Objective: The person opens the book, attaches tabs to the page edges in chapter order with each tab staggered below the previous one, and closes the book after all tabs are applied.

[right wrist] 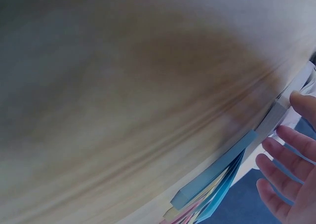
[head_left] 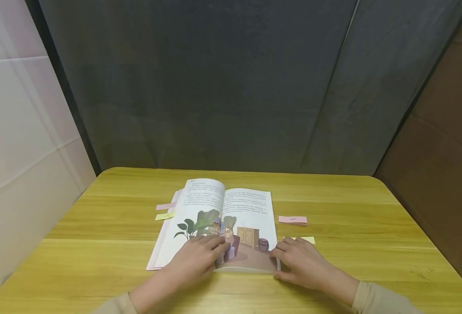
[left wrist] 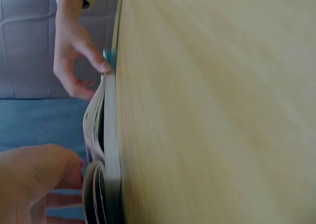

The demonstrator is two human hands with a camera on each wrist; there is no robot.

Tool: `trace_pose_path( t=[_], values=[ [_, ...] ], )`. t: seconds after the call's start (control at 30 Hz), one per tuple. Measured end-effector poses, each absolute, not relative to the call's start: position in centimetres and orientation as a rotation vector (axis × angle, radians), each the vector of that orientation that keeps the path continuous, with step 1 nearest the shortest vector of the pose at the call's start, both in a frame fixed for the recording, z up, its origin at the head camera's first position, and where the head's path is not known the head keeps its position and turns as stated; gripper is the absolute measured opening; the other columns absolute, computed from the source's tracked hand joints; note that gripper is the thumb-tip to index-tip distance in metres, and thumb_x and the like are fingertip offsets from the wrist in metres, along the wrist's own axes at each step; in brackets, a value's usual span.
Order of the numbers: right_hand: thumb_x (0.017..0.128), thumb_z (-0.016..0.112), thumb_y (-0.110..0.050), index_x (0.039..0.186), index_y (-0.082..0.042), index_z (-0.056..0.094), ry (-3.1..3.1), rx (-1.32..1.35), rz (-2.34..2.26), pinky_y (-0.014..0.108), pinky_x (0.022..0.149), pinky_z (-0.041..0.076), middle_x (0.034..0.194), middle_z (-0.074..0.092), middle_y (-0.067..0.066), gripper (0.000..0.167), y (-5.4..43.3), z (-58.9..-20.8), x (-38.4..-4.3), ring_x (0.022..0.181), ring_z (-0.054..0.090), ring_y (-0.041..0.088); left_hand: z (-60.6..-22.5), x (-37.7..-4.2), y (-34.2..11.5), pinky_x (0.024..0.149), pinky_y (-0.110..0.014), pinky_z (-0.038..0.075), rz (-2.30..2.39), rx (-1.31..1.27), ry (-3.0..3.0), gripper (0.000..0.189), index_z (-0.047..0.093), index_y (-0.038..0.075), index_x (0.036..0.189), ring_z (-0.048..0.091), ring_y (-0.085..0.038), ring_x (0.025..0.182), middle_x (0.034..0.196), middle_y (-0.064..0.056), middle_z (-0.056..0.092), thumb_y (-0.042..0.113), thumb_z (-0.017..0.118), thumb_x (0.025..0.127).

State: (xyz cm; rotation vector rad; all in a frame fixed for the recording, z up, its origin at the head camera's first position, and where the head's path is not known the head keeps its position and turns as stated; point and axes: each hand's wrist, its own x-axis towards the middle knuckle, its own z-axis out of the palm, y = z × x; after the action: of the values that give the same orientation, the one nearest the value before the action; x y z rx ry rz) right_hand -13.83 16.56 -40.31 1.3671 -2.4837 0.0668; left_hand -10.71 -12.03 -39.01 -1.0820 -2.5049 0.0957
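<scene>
An open illustrated book [head_left: 250, 218] lies on the wooden table, text above and a room scene with a plant below. My left hand [head_left: 197, 253] rests over the lower left page by the gutter, its fingers reaching toward the middle. In the left wrist view, curved pages [left wrist: 90, 192] bulge beside that hand [left wrist: 34, 179]. My right hand [head_left: 301, 261] is at the lower right edge of the book, thumb by the corner. The right wrist view shows this hand [right wrist: 296, 174] with fingers spread over the book's edge and thumb close to the page block [right wrist: 274, 118].
A pink paper tab [head_left: 292, 220] and a yellow one [head_left: 307, 239] stick out right of the book, the yellow partly behind my right hand. More pink [head_left: 165, 206] and yellow tabs [head_left: 164, 216] project at left. Blue tabs [right wrist: 212, 177] show in the right wrist view. A dark partition [head_left: 215, 87] stands behind the table.
</scene>
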Motion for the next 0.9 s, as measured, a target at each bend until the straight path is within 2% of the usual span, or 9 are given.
trace_pose_path(
  t=[0.13,0.23,0.33,0.5,0.73,0.9],
  values=[
    [0.071,0.065,-0.045,0.1,-0.017,0.064,-2.479,1.369,0.07,0.036,0.071,0.045,0.09,0.058,-0.005,0.04,16.55,-40.32,-13.82,0.082,0.051,0.012,-39.14,-10.75,-11.34,0.067,-0.033,0.048,0.079,-1.045,-2.536,0.033,0.06,0.009,0.106,0.056,-0.021,0.089,0.1,-0.005,0.058,0.029,0.056,0.08],
    [0.071,0.065,-0.045,0.099,-0.017,0.064,-2.48,1.369,0.071,0.035,0.071,0.045,0.09,0.058,-0.005,0.039,16.55,-40.33,-13.83,0.082,0.051,0.011,-39.13,-10.75,-11.04,0.062,-0.033,0.048,0.044,-1.021,-2.572,0.047,0.059,0.009,0.108,0.055,-0.021,0.087,0.098,-0.004,0.057,0.046,0.056,0.079],
    [0.072,0.065,-0.045,0.099,-0.017,0.064,-2.485,1.368,0.069,0.035,0.071,0.045,0.091,0.058,-0.005,0.039,16.55,-40.34,-13.85,0.083,0.051,0.011,-39.09,-10.82,-10.9,0.063,-0.034,0.048,0.04,-1.009,-2.605,0.059,0.057,0.007,0.112,0.054,-0.022,0.088,0.098,-0.005,0.056,0.054,0.055,0.076],
    [0.072,0.064,-0.045,0.1,-0.017,0.064,-2.49,1.37,0.064,0.036,0.072,0.045,0.091,0.058,-0.005,0.04,16.57,-40.35,-13.86,0.084,0.052,0.012,-39.11,-11.14,-10.95,0.061,-0.032,0.048,0.038,-1.013,-2.608,0.057,0.057,0.008,0.111,0.055,-0.021,0.084,0.098,-0.005,0.056,0.052,0.057,0.075],
    [0.072,0.064,-0.045,0.101,-0.017,0.064,-2.501,1.368,0.07,0.038,0.074,0.045,0.092,0.058,-0.005,0.04,16.6,-40.32,-13.84,0.085,0.052,0.013,-39.15,-11.25,-11.18,0.066,-0.032,0.048,-0.007,-1.019,-2.589,0.055,0.057,0.009,0.111,0.055,-0.02,0.087,0.098,-0.005,0.057,0.051,0.058,0.075],
    [0.072,0.064,-0.044,0.099,-0.017,0.063,-2.502,1.372,0.081,0.039,0.073,0.045,0.091,0.058,-0.006,0.038,16.57,-40.33,-13.9,0.084,0.052,0.013,-39.04,-11.09,-11.37,0.06,-0.031,0.048,-0.009,-1.022,-2.563,0.051,0.057,0.009,0.11,0.055,-0.019,0.083,0.095,-0.003,0.056,0.048,0.059,0.076]
  ],
)
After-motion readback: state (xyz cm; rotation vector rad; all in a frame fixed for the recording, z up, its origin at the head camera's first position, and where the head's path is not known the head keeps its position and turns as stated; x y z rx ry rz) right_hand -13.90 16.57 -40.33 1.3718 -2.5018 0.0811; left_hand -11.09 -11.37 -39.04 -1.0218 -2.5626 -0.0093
